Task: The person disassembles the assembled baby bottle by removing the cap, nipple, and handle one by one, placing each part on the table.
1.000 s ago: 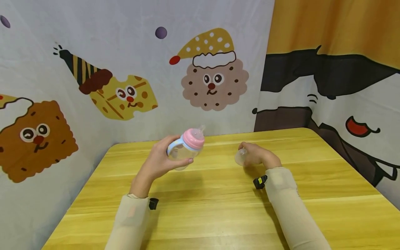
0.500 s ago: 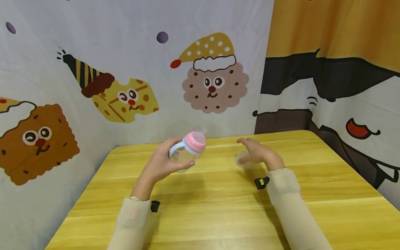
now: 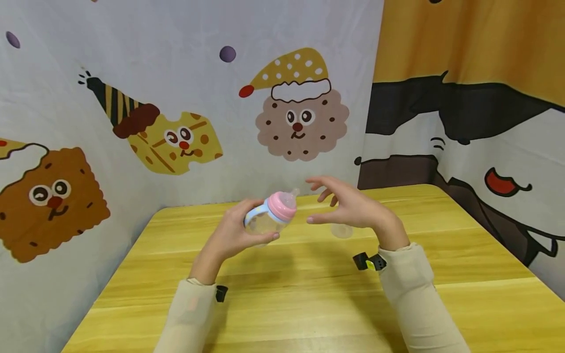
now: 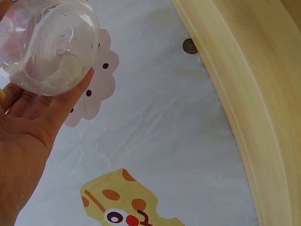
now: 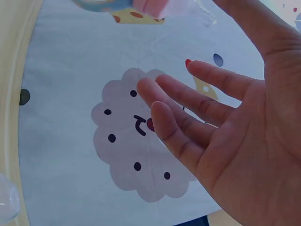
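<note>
My left hand [image 3: 234, 229] grips a clear baby bottle [image 3: 265, 224] above the table, tilted so its teat points up and right. The bottle has a pink collar [image 3: 282, 206] and a light blue handle [image 3: 255, 212]. In the left wrist view the clear bottom of the bottle [image 4: 61, 47] faces the camera, with fingers behind it. My right hand [image 3: 355, 206] is in the air right of the teat, apart from it, fingers spread and holding nothing. Behind and below that hand, a clear dome-shaped cap [image 3: 342, 230] stands on the table, partly hidden.
A yellow wood-grain table [image 3: 309, 304] lies under both hands. Behind it hangs a white cloth [image 3: 273, 29] printed with cartoon snacks, and an orange, black and white printed cloth [image 3: 476, 44] is at the right.
My right hand has let go of the clear cap on the table and moved up and left towards the bottle, its fingers spreading. The left hand with the bottle has shifted slightly right.
</note>
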`<state>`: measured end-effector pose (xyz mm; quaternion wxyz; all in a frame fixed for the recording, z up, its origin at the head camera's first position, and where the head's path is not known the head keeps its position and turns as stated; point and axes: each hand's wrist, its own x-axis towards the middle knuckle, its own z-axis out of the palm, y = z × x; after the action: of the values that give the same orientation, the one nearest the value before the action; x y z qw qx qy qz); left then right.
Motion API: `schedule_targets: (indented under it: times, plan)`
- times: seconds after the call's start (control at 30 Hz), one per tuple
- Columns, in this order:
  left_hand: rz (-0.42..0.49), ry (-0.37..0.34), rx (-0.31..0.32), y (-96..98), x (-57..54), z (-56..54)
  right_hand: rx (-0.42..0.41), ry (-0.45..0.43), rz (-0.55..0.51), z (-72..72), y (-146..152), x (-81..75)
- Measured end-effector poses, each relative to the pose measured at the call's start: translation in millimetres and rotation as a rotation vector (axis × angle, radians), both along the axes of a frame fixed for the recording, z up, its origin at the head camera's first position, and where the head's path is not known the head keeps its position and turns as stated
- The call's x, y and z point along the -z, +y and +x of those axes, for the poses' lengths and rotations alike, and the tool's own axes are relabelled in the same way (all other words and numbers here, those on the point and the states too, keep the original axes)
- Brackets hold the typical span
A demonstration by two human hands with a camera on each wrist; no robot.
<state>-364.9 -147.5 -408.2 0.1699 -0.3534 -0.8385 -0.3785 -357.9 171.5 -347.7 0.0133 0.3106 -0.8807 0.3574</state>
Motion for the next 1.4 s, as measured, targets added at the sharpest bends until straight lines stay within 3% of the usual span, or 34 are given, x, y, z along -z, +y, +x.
schedule_targets:
  times: [0.4, 0.57, 1.07, 1.4]
  plan:
    - [-0.048, -0.025, -0.001, 7.5, 1.3, 0.6, -0.025, 0.012, -0.07, 5.1, -11, -6.6]
    - [-0.07, -0.032, 0.01, 10.5, 3.5, 1.6, -0.021, 0.037, -0.053, 2.4, -20, -1.8]
    - [-0.079, -0.012, 0.062, 18.4, 3.8, 3.6, 0.011, -0.013, 0.013, 0.5, -37, 9.0]
    - [-0.065, -0.022, 0.099, 15.8, 2.6, 5.0, -0.042, -0.011, -0.006, -0.6, -39, 11.3]
